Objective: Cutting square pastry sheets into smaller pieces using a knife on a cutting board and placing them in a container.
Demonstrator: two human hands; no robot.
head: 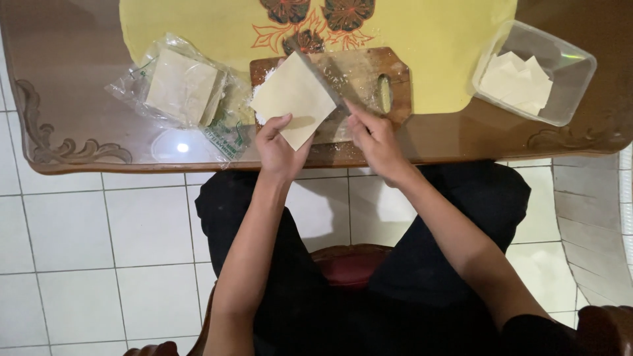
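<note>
two hands: left hand (277, 148) pinching one pale square sheet (293, 99), right hand (374, 140) gripping one knife (323, 79) over one board (379, 69)

1. Dark brown wooden table with glass top and carved scroll edges (79, 155).
2. Yellow tablecloth with dark floral print (428, 39) across the far side.
3. White square-tiled floor (72, 231) below.
4. Red-cushioned wooden chair (346, 264).
5. Lamp glare on the glass.

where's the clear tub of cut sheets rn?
Head view, far right on the table: the clear tub sits right of the cutting board, beyond the right hand.
</note>
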